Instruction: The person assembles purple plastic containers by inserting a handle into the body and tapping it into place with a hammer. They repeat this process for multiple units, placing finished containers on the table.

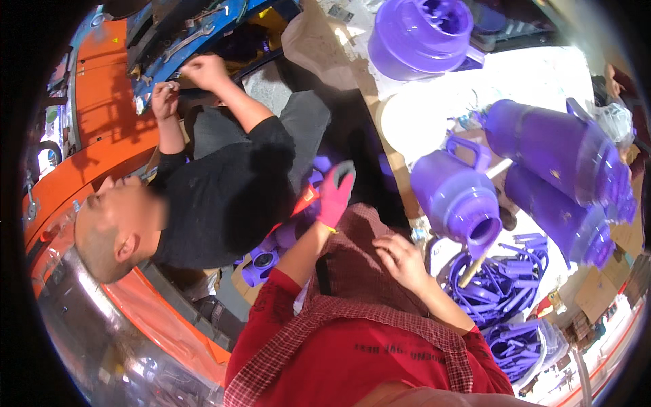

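Note:
My left hand (336, 195), in a pink and grey glove, is raised in front of me with its fingers loosely bent and nothing visible in it. Beside it, partly hidden, is a red-orange item (307, 199). My bare right hand (401, 261) hovers over my checked apron (363, 254), fingers apart and holding nothing. Nearest to it on the right is a purple jug (444, 180) with a loop handle, lying tilted on the white table (525, 74) with its mouth toward me. A pale stick (472, 271) shows just below that mouth.
Another large purple jug (417, 41) stands at the far end. More purple jugs (549, 146) lie at the right. Containers of purple plastic handles (498, 285) sit at near right. At left, a seated co-worker (224, 197) is close by, beside an orange machine frame (108, 81).

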{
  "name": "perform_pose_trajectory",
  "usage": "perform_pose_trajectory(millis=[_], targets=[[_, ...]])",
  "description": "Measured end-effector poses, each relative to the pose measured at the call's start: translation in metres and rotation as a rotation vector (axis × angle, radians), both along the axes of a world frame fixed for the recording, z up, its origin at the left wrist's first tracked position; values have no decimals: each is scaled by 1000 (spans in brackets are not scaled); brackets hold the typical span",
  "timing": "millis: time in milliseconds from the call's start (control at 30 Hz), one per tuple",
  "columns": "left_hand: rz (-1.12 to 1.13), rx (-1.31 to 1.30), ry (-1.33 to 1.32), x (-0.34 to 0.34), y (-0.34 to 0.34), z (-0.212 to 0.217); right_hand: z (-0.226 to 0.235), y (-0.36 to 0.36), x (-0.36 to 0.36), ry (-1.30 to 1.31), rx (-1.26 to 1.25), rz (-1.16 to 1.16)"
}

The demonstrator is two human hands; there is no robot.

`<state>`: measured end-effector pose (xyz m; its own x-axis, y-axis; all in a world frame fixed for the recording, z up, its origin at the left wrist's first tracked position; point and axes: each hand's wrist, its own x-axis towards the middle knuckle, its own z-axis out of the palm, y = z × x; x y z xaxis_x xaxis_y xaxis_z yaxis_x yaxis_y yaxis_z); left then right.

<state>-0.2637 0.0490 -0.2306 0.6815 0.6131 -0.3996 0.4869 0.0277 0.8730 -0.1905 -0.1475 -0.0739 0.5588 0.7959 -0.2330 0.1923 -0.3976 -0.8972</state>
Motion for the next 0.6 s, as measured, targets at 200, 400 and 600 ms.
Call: perform_pose_trajectory(millis=[200,400,600], targets=[[-524,518,928,-76,-12,-254,-85,4,-19,118,-124,53],[-638,558,1106,-69,-6,-405,-163,-33,-51,292,-269,102],[-573,546,1121,-62,11,-438,-199,-58,-64,253,-217,101]])
